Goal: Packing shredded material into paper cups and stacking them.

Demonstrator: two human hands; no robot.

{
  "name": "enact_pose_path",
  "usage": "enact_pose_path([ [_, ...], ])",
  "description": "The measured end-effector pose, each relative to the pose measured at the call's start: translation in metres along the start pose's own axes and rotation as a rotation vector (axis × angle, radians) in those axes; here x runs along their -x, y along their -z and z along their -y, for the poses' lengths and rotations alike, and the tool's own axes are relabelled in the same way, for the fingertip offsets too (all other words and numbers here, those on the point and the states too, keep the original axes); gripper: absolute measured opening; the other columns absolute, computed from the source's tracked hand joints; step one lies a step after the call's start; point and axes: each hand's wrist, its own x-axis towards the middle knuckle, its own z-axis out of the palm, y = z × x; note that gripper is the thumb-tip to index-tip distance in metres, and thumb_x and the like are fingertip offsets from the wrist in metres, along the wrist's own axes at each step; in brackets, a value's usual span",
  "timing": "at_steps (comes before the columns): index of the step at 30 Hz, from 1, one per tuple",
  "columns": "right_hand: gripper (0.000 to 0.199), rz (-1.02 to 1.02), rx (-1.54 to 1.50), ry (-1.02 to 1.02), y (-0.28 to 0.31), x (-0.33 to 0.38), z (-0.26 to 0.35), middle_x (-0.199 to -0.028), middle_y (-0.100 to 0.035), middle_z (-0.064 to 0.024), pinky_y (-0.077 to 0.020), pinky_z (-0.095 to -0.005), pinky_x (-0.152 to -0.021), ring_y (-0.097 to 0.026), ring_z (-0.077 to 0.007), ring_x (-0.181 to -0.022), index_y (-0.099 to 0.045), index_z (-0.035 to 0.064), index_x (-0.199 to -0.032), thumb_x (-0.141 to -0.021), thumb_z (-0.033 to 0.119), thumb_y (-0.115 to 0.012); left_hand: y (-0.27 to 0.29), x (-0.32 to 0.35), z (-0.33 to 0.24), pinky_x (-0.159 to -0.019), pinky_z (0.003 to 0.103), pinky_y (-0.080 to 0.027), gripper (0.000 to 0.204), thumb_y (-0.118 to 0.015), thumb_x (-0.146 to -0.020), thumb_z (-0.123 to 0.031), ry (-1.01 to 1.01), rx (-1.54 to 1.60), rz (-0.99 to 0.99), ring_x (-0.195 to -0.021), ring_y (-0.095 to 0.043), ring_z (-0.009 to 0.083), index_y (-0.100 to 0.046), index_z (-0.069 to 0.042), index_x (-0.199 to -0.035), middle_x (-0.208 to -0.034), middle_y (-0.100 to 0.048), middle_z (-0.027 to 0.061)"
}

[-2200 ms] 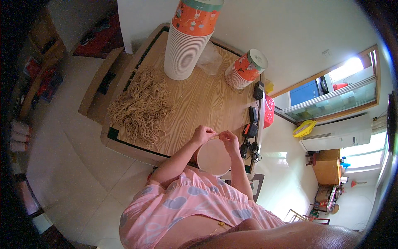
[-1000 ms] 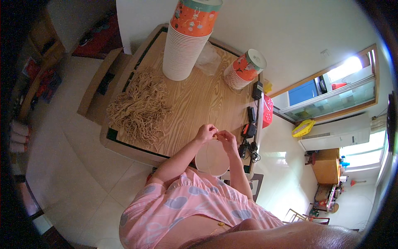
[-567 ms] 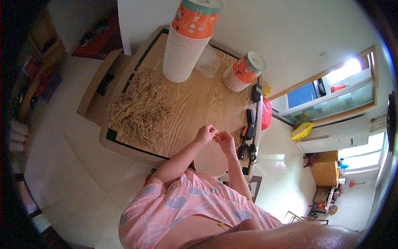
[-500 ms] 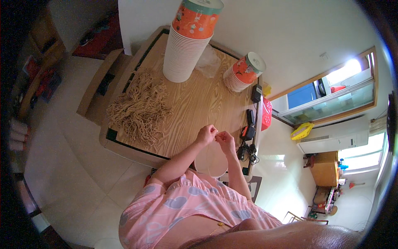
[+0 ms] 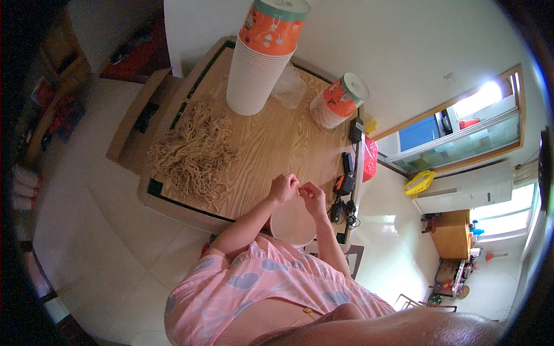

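My left hand and my right hand meet over the near edge of the wooden table, fingertips pinched close together. Something small and pale seems to sit between them, too fine to make out; it may be thin cord. Right below them is a white paper bucket, close against my body, its far rim partly behind my hands. A loose heap of tan cords lies on the table to the left. Farther back stands a tall stack of paper buckets, upside down, the top one orange and green.
A shorter stack of the same buckets stands at the far right of the wooden table. Black power adapters and cables line the right edge. A clear plastic bag lies behind the tall stack. An open cardboard box sits beyond the left edge.
My hands have shifted slightly left, and the gap between their fingertips looks a little different. Both remain pinched above the bucket. The stacks and cords have stayed put.
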Motion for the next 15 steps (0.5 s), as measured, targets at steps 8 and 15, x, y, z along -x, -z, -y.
enact_pose_path([
  [8, 0.004, -0.025, -0.073, -0.049, 0.005, -0.004, -0.005, -0.068, -0.057, -0.0011, -0.0429, -0.0213, -0.059, -0.052, -0.0074, -0.063, -0.056, 0.0005, -0.078, -0.078, 0.004, -0.057, -0.007, -0.002, 0.009, -0.053, 0.029, -0.044, 0.016, -0.062, -0.075, -0.019, 0.329, 0.173, 0.107, -0.056, -0.055, 0.0131, -0.059, -0.003, -0.072, -0.065, -0.061, 0.0055],
  [15, 0.008, 0.011, -0.249, -0.110, 0.005, -0.005, 0.002, -0.073, -0.058, -0.0013, -0.0421, -0.0211, -0.062, -0.052, -0.0075, -0.069, -0.058, -0.0008, -0.082, -0.081, 0.007, -0.056, 0.000, -0.002, 0.006, -0.055, 0.027, -0.045, 0.015, -0.063, -0.073, -0.017, 0.226, 0.178, 0.165, -0.057, -0.057, 0.0121, -0.061, -0.003, -0.071, -0.063, -0.061, 0.0047],
])
